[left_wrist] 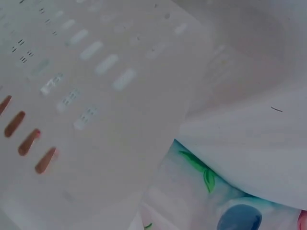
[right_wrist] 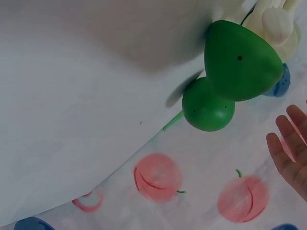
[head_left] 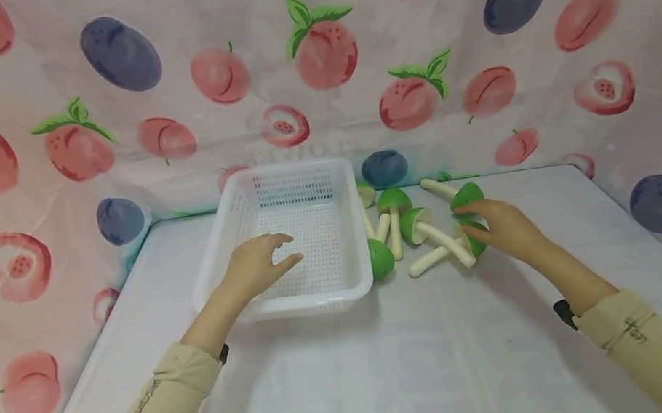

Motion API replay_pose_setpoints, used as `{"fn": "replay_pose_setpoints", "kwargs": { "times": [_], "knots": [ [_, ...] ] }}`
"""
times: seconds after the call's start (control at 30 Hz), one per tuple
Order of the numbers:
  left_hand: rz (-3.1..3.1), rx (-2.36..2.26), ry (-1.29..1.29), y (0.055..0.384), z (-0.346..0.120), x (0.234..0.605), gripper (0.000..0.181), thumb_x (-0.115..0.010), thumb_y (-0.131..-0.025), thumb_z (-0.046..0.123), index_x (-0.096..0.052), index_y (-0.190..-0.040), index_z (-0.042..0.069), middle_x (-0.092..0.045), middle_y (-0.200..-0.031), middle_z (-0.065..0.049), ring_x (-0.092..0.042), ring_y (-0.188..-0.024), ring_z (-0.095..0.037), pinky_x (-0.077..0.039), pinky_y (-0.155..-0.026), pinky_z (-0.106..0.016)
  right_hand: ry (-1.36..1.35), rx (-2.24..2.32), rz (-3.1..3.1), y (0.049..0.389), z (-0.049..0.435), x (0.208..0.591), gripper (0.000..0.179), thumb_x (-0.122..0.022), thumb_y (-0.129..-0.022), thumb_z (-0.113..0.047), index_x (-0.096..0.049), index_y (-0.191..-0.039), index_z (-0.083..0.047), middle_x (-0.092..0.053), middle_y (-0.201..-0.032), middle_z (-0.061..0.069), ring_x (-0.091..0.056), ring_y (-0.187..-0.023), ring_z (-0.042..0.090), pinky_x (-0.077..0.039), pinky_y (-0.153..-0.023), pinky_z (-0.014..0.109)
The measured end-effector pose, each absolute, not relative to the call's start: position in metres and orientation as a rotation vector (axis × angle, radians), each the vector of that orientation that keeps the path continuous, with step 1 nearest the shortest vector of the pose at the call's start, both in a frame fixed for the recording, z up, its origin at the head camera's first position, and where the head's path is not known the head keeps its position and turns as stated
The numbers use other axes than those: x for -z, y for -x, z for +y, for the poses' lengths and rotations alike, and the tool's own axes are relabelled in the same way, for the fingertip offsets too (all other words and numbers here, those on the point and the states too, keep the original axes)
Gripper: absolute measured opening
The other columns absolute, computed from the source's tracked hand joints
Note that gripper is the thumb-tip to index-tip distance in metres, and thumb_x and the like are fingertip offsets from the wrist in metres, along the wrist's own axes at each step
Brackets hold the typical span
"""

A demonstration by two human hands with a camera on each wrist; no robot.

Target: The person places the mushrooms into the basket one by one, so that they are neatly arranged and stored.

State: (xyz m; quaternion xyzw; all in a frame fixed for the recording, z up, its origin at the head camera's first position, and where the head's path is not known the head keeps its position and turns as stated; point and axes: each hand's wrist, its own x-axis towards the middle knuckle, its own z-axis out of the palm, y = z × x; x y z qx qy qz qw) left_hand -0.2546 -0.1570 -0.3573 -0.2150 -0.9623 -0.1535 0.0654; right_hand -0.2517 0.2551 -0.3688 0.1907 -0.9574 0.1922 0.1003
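Observation:
My left hand (head_left: 255, 265) hovers over the white plastic basket (head_left: 357, 231), thumb and fingers apart, holding nothing. The left wrist view shows the slotted basket wall (left_wrist: 144, 115) but not that hand. Several toy mushrooms with green caps and cream stems lie in a loose pile right of the basket. My right hand (head_left: 507, 227) is at the right side of this pile, its fingertips close by the caps of a far mushroom (head_left: 467, 194) and a nearer mushroom (head_left: 430, 261). In the right wrist view its fingers (right_wrist: 288, 129) look extended, beside two green caps (right_wrist: 243, 62).
A white cloth (head_left: 364, 392) covers the table. Behind it and at the sides hangs a fruit-print curtain (head_left: 275, 39). One mushroom cap (head_left: 381, 258) lies right against the basket's right side, and another mushroom (head_left: 394, 210) stands out near the back of the pile.

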Motion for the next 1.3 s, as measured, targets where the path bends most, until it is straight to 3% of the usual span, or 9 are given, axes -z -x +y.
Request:
{"fn": "replay_pose_setpoints", "kwargs": {
  "times": [0.47,1.03,1.3],
  "knots": [
    [-2.883,0.505,0.474,0.243,-0.176,0.351,0.049,-0.061,-0.090,0.039,-0.058,-0.128,0.008,-0.064,-0.121,-0.015,-0.062,-0.108,-0.032,-0.051,-0.084,-0.048,-0.590,-0.627,-2.870,0.266,0.236,0.370,0.036,-0.063,-0.089,-0.010,-0.058,-0.121,0.006,-0.060,-0.120,0.026,-0.054,-0.113,0.042,-0.044,-0.094,0.055],
    [-2.844,0.700,0.254,0.239,-0.237,0.350,0.046,-0.060,-0.091,0.021,-0.051,-0.131,-0.001,-0.052,-0.129,-0.027,-0.047,-0.121,-0.045,-0.037,-0.099,-0.059,-0.664,-0.602,-2.961,0.280,0.218,0.374,0.040,-0.066,-0.087,-0.013,-0.058,-0.121,0.007,-0.060,-0.118,0.027,-0.056,-0.109,0.042,-0.047,-0.090,0.052],
    [-2.859,0.837,0.129,0.238,-0.259,0.354,0.048,-0.059,-0.093,0.022,-0.048,-0.133,-0.001,-0.052,-0.128,-0.030,-0.053,-0.113,-0.047,-0.044,-0.091,-0.059,-0.629,-0.604,-2.972,0.284,0.216,0.378,0.038,-0.066,-0.087,-0.014,-0.059,-0.119,0.006,-0.062,-0.114,0.027,-0.058,-0.106,0.041,-0.049,-0.087,0.051]
  ]
}}
